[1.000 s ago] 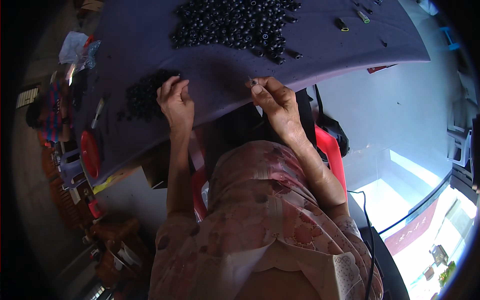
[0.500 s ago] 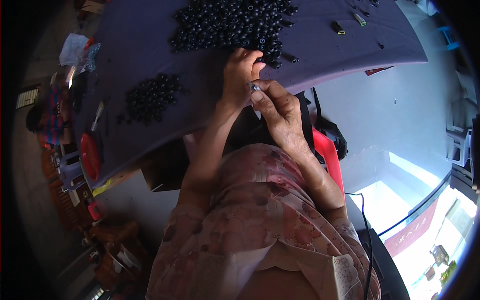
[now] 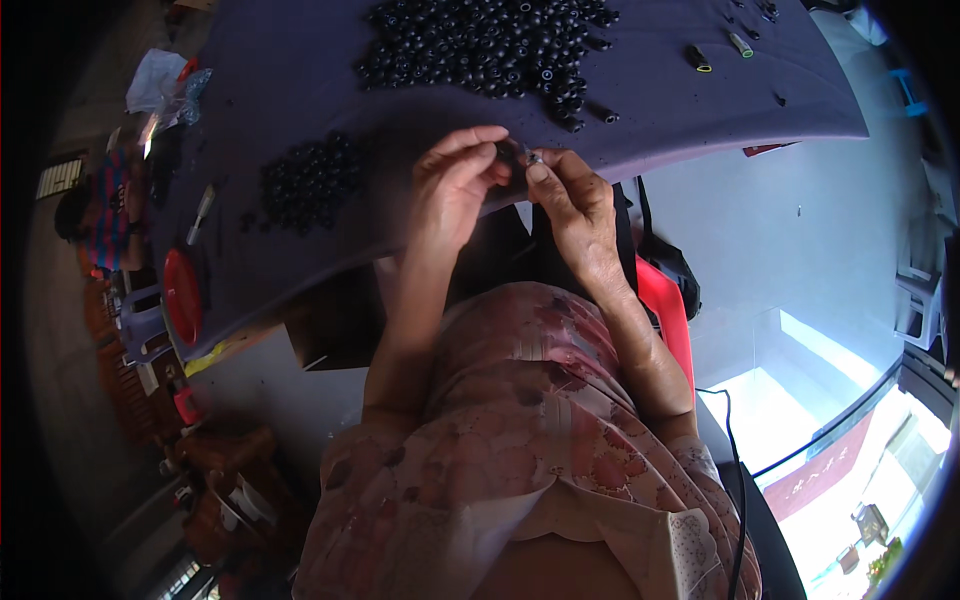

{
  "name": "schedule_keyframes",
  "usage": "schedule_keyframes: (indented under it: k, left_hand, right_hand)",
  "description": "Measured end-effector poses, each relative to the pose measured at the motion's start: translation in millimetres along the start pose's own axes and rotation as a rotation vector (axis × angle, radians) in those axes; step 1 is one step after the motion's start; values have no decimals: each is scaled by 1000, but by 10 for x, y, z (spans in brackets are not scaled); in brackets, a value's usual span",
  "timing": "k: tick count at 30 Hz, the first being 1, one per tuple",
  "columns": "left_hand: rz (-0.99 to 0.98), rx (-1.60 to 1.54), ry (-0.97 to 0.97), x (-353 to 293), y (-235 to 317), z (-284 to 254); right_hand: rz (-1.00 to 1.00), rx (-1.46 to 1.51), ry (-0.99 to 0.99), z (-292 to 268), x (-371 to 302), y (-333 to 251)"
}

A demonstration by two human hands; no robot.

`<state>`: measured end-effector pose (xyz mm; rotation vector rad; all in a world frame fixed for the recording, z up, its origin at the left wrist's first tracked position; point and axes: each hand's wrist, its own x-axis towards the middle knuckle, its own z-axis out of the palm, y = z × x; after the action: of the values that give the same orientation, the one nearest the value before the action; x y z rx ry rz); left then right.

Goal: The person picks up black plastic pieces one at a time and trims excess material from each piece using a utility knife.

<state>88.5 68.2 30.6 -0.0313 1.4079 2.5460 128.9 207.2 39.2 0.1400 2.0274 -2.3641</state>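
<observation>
Above the table's near edge, my left hand [image 3: 452, 188] has its fingers curled round a small black part [image 3: 508, 153], blurred and partly hidden. Right beside it, my right hand [image 3: 578, 205] pinches a small silvery piece [image 3: 533, 158] between thumb and forefinger; its kind is too small to tell. Beyond both hands spreads a large heap of small black hollow parts [image 3: 470, 50]. To the left lies a smaller pile of rounded black parts [image 3: 310, 180].
A dark purple cloth covers the table [image 3: 400, 135]. On its left are a pen-like tool [image 3: 202, 213], a red dish [image 3: 181, 295] and a clear plastic bag [image 3: 155, 82]. Two short cylinders [image 3: 699, 60] lie far right. A red chair [image 3: 667, 310] stands at my right.
My left hand has drawn back and turned from beside the heap's near edge, and a dark part now shows at its fingertips. My right hand has shifted slightly right, still pinching the silvery piece.
</observation>
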Motion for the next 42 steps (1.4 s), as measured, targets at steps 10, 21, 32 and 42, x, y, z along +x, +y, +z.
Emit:
schedule_keyframes:
  k: [10, 21, 32, 42]
  left_hand:
    - [118, -145, -175, -161, 84, 52]
    - [80, -297, -246, -264, 137, 94]
    - [67, -315, -253, -292, 123, 121]
    - [105, -263, -201, -326, 105, 143]
  right_hand:
    - [-118, 48, -29, 62, -120, -132]
    - [-452, -208, -46, 85, -214, -207]
    - [-475, -270, -24, 81, -217, -231]
    - [-516, -245, -28, 92, -187, -182]
